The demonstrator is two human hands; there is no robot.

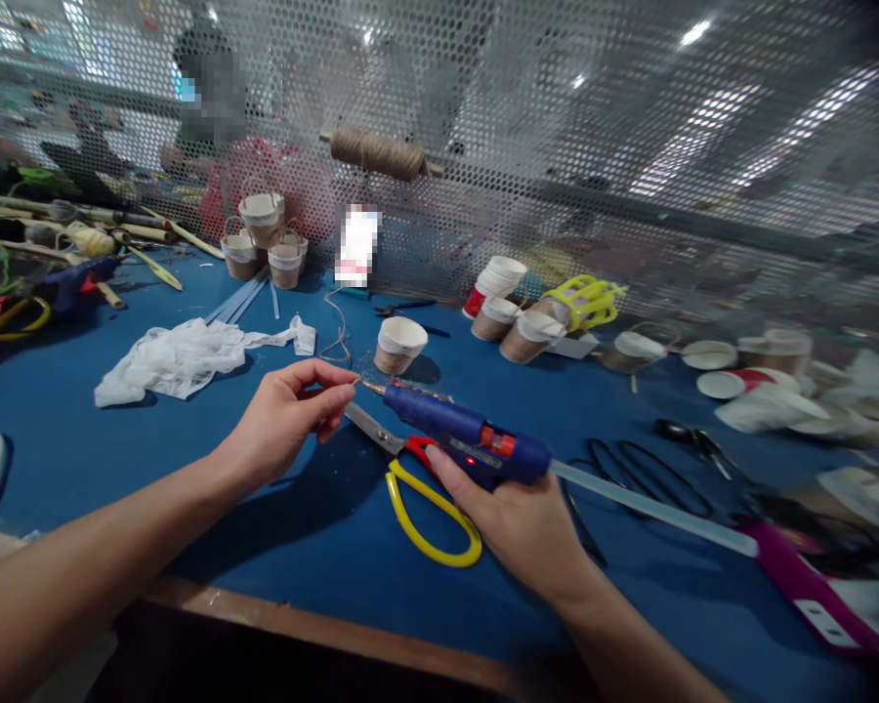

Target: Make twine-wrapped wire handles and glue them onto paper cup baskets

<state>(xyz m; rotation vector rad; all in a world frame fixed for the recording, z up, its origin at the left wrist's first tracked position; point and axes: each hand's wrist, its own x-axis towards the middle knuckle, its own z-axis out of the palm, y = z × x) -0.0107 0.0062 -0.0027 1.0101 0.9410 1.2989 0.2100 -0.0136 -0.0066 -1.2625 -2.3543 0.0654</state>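
Note:
My right hand (523,527) is wrapped round the grip of a blue hot glue gun (439,415), whose red light is lit. A long translucent glue stick (651,508) juts from the gun's rear. My left hand (289,420) is pinched at the nozzle tip; what its fingertips hold is too small to make out, perhaps a bit of twine. Scissors (439,527) with yellow and red handles lie under the gun, partly hidden by it. Just beyond the nozzle stands a small paper cup (400,346) wrapped in brown twine, with white lining at its rim.
Crumpled white fabric (180,356) and glue sticks (241,298) lie at left, near stacked twine-wrapped cups (262,220). A twine spool (377,153) hangs on the perforated metal screen (557,117). More cups (531,337) stand at right, with keys (692,441) and a purple power strip (813,591).

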